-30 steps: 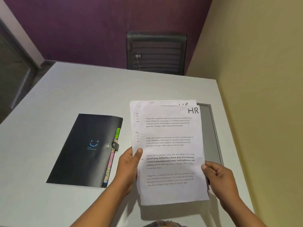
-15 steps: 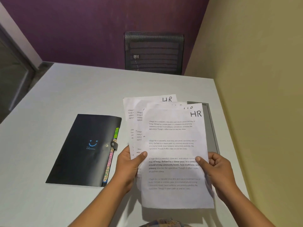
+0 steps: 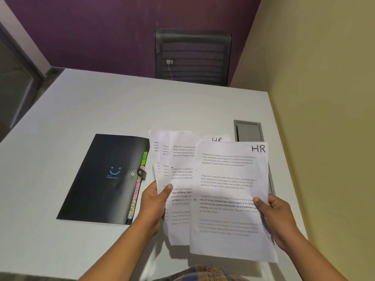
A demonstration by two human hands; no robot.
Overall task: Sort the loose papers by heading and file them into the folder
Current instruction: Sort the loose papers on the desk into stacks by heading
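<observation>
Now that the top HR sheet (image 3: 229, 199), pinched in the right hand (image 3: 278, 218), has slid well clear of the fanned papers (image 3: 178, 179) gripped by the left hand (image 3: 154, 205), sorting looks underway beside the still-clasped folder (image 3: 105, 179).

Black folder (image 3: 105, 177) w/ blue smiley, green/pink tabs (image 3: 140, 183); white papers (image 3: 229, 199), black "HR"; purple wall (image 3: 101, 31).

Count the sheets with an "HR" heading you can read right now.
2. One is the front sheet in the right hand; the other peeks out just behind its top edge. The fanned sheets in the left hand have their headings covered.
</observation>
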